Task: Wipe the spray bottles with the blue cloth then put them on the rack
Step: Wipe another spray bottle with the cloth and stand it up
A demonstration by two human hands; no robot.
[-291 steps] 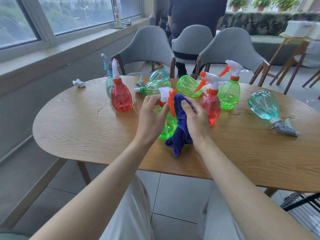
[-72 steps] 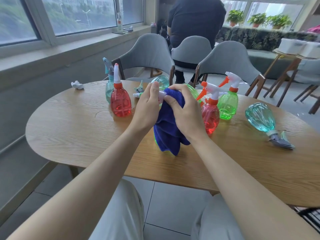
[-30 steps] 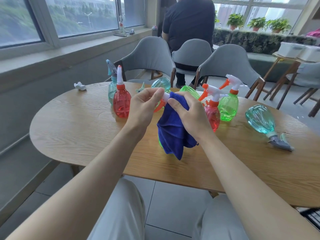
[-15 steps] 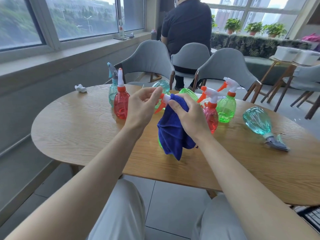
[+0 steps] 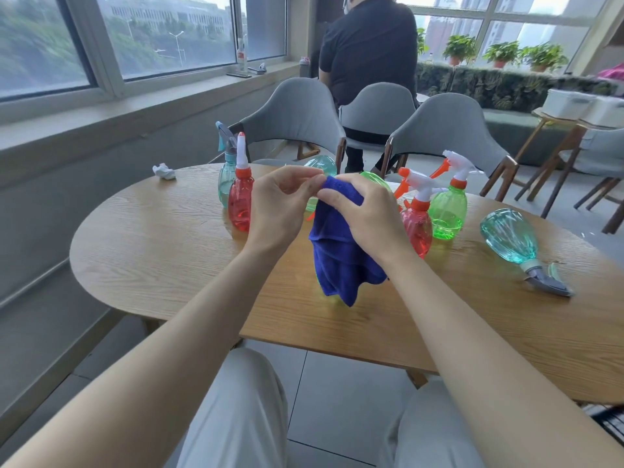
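While green bottle stands toward table's front edge, cloth draped over it, right hand grips cloth, left hand pinches cloth's top.

Spray bottles crowd behind the blue cloth; bare table lies left.

Soft daylight comes in through the big windows on the left and the far windows, which wash out pale. The wooden table is evenly bright, with only faint shadows. The green spray bottle glows translucent. The wide lens bows the window frames, and the trees outside look smeared.
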